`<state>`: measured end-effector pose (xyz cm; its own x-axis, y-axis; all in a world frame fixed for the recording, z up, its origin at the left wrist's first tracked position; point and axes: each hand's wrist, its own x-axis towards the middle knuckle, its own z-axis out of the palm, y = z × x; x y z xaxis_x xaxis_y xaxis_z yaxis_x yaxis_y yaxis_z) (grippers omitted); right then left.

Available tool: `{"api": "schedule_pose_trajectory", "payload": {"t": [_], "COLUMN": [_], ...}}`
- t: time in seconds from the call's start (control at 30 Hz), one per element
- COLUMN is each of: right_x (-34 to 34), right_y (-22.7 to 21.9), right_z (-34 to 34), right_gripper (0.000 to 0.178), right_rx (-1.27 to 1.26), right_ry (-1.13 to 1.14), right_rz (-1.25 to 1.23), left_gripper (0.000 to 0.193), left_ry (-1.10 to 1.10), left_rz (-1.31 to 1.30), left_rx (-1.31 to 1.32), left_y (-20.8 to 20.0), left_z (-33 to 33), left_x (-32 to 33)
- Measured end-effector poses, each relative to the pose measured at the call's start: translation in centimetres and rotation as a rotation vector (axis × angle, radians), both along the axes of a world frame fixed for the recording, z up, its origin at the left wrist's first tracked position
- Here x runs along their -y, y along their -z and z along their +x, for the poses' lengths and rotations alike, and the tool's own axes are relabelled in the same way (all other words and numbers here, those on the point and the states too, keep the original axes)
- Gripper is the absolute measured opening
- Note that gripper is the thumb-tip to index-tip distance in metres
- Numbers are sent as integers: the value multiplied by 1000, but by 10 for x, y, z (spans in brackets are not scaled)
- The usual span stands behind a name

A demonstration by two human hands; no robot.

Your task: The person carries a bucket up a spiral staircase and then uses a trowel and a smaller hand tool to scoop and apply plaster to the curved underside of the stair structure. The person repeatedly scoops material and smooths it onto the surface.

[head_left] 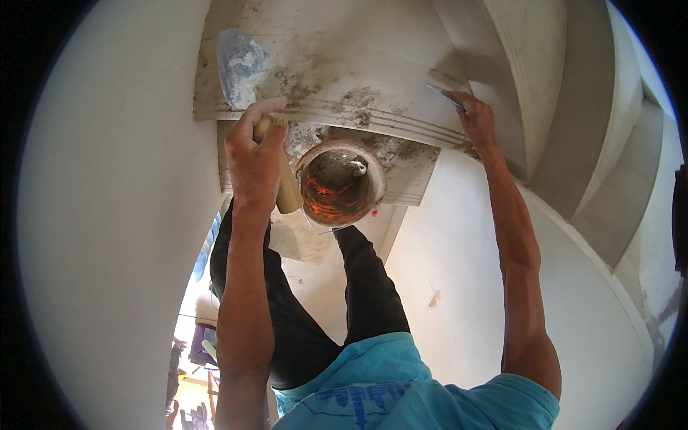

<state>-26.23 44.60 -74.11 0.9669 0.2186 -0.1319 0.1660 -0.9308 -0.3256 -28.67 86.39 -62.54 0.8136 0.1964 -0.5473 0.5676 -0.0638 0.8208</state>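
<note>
My left hand (256,154) is closed around the wooden handle (289,190) of a trowel. The trowel's grey blade (240,68), smeared with pale mortar, lies over the stair tread beyond the hand. Out to the right, my right hand (476,122) pinches a small, thin, pale-bladed tool (446,98) whose exact kind I cannot make out. Its tip points left, close above the tread near the curved riser. Between my arms, on the step below, stands a round mortar-stained bucket (380,168) with dark and orange-red inner walls and some grey stuff at the bottom.
The stair tread (344,50) carries scattered dirt and mortar crumbs. Winding steps (580,115) rise at the right. A white wall (115,215) runs close along my left, and a pale wall (459,244) bounds the right. Assorted objects (201,347) lie far below at lower left.
</note>
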Motion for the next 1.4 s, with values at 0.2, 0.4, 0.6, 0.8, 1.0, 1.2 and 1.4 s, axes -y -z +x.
{"api": "schedule_pose_trajectory", "payload": {"t": [0.2,0.4,0.6,0.8,1.0,1.2,1.4], "right_x": [-12,33,38,17,-10,-78,-38], "right_y": [5,13,14,-7,18,2,28], "right_z": [26,6,9,11,2,-23,43], "right_gripper": [51,49,46,42,42,36,29], "right_rx": [65,75,23,-58,-66,33,48], "right_ry": [-117,100,110,63,251,73,459], "right_rz": [-78,-110,-165,-124,-376,25,-357], "left_gripper": [33,32,31,30,31,29,32], "left_ry": [89,86,95,100,90,25,52], "left_rz": [32,51,27,16,-11,-20,-7], "left_rx": [20,22,36,26,45,-9,46], "left_y": [9,13,13,8,10,1,8], "left_z": [-7,-9,-11,-12,-11,-5,-4], "left_x": [0,-2,-2,-4,-1,-4,2]}}
